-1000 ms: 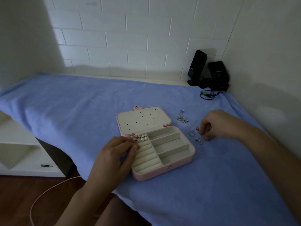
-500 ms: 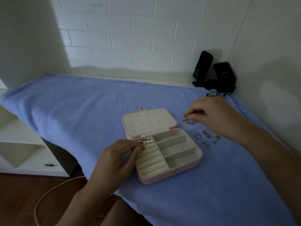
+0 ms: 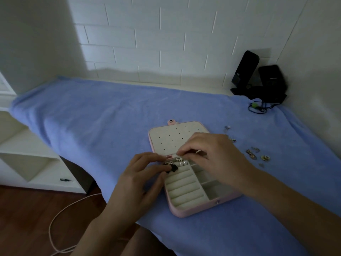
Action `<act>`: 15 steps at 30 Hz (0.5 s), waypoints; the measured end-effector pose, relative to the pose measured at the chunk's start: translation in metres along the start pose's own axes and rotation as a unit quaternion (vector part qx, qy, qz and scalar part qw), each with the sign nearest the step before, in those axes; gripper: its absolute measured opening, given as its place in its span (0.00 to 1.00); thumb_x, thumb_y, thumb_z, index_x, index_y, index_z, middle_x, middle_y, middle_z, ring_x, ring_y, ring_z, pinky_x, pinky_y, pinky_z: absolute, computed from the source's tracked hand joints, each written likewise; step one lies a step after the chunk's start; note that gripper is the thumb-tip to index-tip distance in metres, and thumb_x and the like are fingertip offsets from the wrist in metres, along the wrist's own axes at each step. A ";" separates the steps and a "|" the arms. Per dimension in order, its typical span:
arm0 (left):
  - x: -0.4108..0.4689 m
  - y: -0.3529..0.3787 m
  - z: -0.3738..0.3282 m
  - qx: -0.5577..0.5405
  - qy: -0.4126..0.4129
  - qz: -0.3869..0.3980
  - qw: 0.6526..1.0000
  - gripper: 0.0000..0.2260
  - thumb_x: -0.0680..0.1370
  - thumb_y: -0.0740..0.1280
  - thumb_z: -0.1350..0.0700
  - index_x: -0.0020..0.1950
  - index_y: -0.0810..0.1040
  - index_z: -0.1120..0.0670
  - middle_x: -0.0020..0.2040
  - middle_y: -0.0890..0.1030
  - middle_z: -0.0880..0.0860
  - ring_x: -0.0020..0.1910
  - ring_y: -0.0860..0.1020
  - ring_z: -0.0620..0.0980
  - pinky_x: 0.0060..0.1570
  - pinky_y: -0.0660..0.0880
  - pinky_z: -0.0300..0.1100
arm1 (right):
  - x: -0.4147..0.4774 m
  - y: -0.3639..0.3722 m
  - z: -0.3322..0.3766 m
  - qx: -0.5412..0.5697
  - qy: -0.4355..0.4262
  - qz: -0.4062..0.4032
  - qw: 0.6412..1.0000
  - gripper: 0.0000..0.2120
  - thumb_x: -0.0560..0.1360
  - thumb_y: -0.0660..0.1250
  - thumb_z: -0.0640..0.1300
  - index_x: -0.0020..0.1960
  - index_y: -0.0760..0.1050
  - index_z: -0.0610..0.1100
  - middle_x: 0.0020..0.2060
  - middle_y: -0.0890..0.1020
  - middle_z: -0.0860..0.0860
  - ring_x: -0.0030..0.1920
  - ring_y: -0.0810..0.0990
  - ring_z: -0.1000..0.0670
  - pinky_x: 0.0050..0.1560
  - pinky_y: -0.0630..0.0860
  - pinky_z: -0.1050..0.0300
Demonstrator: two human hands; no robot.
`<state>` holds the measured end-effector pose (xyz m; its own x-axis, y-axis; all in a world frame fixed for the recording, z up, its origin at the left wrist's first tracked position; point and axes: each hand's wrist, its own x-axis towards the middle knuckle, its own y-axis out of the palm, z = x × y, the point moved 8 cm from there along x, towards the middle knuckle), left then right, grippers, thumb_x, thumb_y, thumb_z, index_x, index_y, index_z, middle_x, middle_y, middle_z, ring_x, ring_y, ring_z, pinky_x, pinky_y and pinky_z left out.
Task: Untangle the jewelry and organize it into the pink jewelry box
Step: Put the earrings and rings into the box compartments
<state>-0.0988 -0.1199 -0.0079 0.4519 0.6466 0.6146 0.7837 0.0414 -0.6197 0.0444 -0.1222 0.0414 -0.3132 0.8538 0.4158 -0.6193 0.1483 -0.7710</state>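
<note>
The pink jewelry box [image 3: 200,207] lies open on the blue towel [image 3: 110,117], its cream lid [image 3: 166,139] flat behind it. Earrings and pearls [image 3: 177,163] sit in the box's back left compartment. My left hand [image 3: 140,178] rests on the box's left edge, fingers curled against it by the earrings. My right hand [image 3: 212,156] hovers over the back of the box, fingertips pinching a small piece of jewelry that I can barely see. Several loose pieces of jewelry [image 3: 256,154] lie on the towel to the right.
Two black speakers [image 3: 258,80] with a cable stand in the back right corner. White shelves [image 3: 22,159] stand at the left, with a small screwdriver [image 3: 65,180] on one. A white cord [image 3: 60,215] runs over the wooden floor.
My right hand has come from the loose jewelry on the towel leftward to the back of the box. My left hand has stayed on the box's left edge.
</note>
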 end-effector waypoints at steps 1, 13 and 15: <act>0.001 0.000 0.000 -0.001 0.003 0.005 1.000 0.12 0.78 0.61 0.53 0.52 0.83 0.53 0.55 0.78 0.47 0.58 0.73 0.41 0.57 0.68 0.29 | -0.001 0.000 -0.001 0.010 0.003 -0.005 1.000 0.06 0.71 0.71 0.37 0.47 0.82 0.43 0.40 0.83 0.54 0.43 0.80 0.57 0.44 0.77 0.65; -0.001 0.001 0.010 -0.025 -0.019 0.048 0.998 0.13 0.78 0.59 0.51 0.57 0.80 0.50 0.56 0.76 0.45 0.59 0.72 0.42 0.57 0.67 0.30 | -0.008 0.019 0.019 0.017 -0.028 0.005 0.999 0.04 0.69 0.71 0.37 0.42 0.80 0.44 0.38 0.82 0.55 0.42 0.79 0.60 0.43 0.75 0.69; -0.004 0.000 0.012 -0.025 -0.019 0.042 0.999 0.13 0.78 0.60 0.52 0.57 0.80 0.51 0.56 0.77 0.45 0.59 0.73 0.43 0.57 0.68 0.31 | -0.009 0.019 0.027 -0.032 -0.052 -0.002 0.998 0.06 0.68 0.73 0.35 0.39 0.78 0.44 0.35 0.81 0.55 0.39 0.77 0.58 0.41 0.71 0.73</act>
<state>-0.1056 -0.1134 -0.0155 0.5006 0.6747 0.5424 0.7645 -0.0506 -0.6427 0.0158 -0.1405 0.0356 -0.3856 0.7977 0.4636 -0.5746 0.1855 -0.7971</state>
